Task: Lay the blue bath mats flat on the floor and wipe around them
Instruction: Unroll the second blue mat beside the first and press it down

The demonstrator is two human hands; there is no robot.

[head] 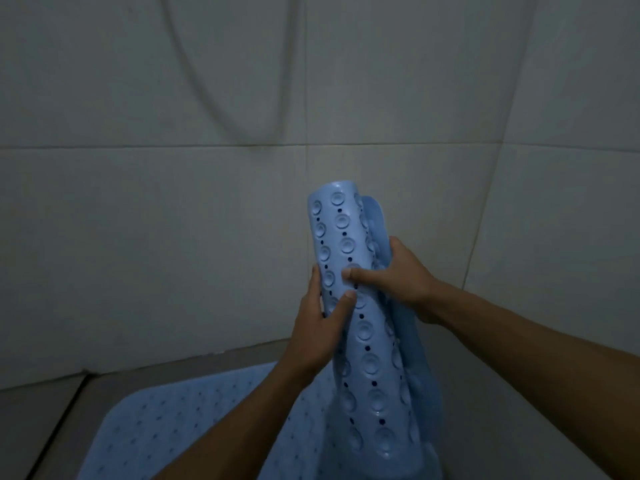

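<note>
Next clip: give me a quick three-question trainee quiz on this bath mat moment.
1. True or false: the rolled mat is held upright in both hands.
2. Which side of the rolled mat faces the camera? A. smooth top B. suction-cup underside C. fabric backing
3. Fill in: a second mat already lies flat on the ____.

Key: 1. True, the left hand and right hand each have a grip on it. 2. B. 3. floor.
</note>
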